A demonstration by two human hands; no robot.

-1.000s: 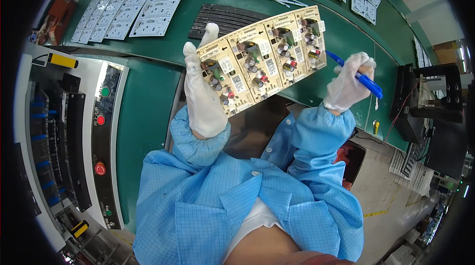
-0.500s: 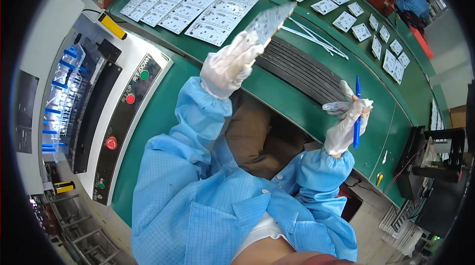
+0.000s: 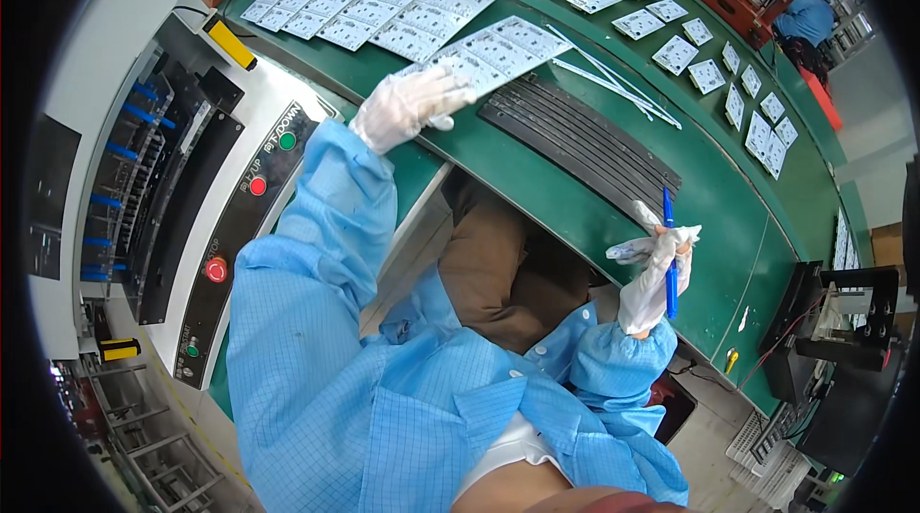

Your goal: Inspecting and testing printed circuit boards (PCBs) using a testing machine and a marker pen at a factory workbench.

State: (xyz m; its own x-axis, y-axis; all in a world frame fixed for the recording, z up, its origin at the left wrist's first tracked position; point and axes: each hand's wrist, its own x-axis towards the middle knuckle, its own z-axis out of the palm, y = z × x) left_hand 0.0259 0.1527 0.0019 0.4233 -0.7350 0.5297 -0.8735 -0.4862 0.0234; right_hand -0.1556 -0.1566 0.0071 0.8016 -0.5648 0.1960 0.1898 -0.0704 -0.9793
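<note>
At the far left end of the black grooved slab (image 3: pixel 580 139) on the green workbench (image 3: pixel 724 245), a white-faced printed circuit board panel (image 3: pixel 513 48) lies flat, just beside the slab; whether their edges touch I cannot tell. The gloved left hand (image 3: pixel 412 106) is over this panel's near left corner, its fingers stretched out and close together; whether the thumb pinches the edge from below I cannot tell. Near the slab's right end, on the person's side of it, the gloved right hand (image 3: pixel 654 269) pinches a blue pen (image 3: pixel 670 269), which slants up past the fingers, while some of the other fingers are spread. Beyond the slab lie slim white strips (image 3: pixel 613 77), some crossing. Farther beyond them are separate small circuit boards (image 3: pixel 638 23), set out in loose rows. To the slab's left, more circuit board panels (image 3: pixel 422 15) lie side by side, and nearer the person stands a machine with a red push button (image 3: pixel 258 186).
</note>
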